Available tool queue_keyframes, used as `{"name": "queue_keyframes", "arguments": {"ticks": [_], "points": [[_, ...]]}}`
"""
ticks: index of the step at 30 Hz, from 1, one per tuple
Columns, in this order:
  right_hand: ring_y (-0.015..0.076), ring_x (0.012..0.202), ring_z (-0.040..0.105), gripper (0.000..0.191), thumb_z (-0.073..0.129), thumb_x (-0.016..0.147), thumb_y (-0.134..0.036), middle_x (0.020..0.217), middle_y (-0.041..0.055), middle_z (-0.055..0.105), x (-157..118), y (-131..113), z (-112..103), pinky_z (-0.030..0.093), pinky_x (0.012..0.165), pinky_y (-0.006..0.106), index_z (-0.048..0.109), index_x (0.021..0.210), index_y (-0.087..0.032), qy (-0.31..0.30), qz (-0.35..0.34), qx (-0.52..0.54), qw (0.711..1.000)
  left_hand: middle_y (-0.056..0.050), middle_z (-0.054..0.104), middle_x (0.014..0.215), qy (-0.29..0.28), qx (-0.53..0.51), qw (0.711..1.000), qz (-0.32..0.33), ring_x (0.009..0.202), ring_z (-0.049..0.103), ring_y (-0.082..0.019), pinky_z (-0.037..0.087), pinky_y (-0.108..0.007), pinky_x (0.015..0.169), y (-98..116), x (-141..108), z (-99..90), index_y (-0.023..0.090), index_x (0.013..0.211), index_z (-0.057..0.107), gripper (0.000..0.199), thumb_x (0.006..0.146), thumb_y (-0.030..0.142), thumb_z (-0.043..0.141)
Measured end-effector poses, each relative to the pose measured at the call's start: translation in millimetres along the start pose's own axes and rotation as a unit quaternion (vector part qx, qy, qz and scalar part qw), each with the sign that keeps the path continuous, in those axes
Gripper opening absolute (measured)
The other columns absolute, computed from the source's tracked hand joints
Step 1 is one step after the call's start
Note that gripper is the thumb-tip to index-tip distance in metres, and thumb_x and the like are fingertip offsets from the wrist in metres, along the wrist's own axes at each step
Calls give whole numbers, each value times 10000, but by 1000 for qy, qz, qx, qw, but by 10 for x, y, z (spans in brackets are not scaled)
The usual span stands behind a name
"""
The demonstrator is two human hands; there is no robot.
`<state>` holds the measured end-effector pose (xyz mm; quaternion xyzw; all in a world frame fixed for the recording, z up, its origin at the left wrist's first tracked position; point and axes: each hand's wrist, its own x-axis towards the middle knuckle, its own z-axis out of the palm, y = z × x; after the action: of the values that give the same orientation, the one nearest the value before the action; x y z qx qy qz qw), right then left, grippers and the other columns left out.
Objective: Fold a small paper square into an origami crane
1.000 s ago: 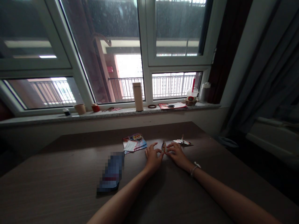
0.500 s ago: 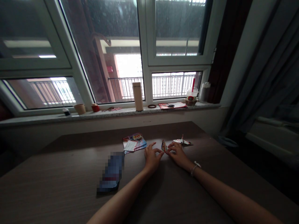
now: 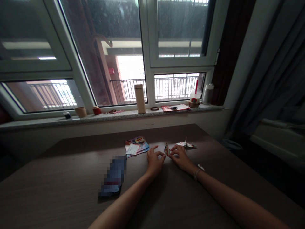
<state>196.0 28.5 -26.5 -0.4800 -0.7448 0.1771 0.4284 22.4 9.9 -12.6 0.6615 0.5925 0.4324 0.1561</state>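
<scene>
A small piece of folded patterned paper (image 3: 167, 149) stands upright on the table between my two hands. My right hand (image 3: 183, 158) pinches its right side between thumb and fingers. My left hand (image 3: 154, 161) is just left of the paper, fingers spread and bent, with thumb and a fingertip close to the paper's lower edge. Whether those tips touch it is hard to see. Behind my right hand lies a folded paper crane (image 3: 186, 144), white with red marks.
Left of my left hand lies a stack of colourful printed papers (image 3: 137, 146). Nearer me on the brown table (image 3: 59, 178) is a blurred-out dark blue phone-like object (image 3: 113, 176). The windowsill holds a beige bottle (image 3: 140, 99), scissors (image 3: 173, 108) on red paper and a drink cup (image 3: 195, 96).
My left fingertips have drawn back very slightly to the left from the folded paper. My right hand stays at the paper, and the view has shifted a little.
</scene>
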Motion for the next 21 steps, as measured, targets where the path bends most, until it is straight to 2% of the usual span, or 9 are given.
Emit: {"name": "queue_keyframes", "arguments": {"ticks": [9,14,21], "points": [[270,1149,484,175,682,810,-399,1017,68,643,14,29,-14,344,1050,459,743,756,-243,14,17,25,999,-55,523,1317,4,-2,1000,-7,1272,423,-264,300,-459,1128,-11,8,2,238,767,751,36,773,238,715],[266,1134,492,138,681,802,-367,1045,66,646,22,28,-22,347,1052,445,769,835,-265,32,33,56,997,-50,526,1312,1,-4,1000,-5,1267,428,-263,302,-459,1124,14,-5,-16,241,746,748,35,755,217,723],[254,1081,518,126,692,787,-348,1001,56,643,30,33,-34,340,1042,424,753,726,-257,37,29,53,997,-55,539,1284,11,-2,1000,-1,1248,447,-254,322,-438,1107,25,-10,-24,239,773,745,37,747,213,739]]}}
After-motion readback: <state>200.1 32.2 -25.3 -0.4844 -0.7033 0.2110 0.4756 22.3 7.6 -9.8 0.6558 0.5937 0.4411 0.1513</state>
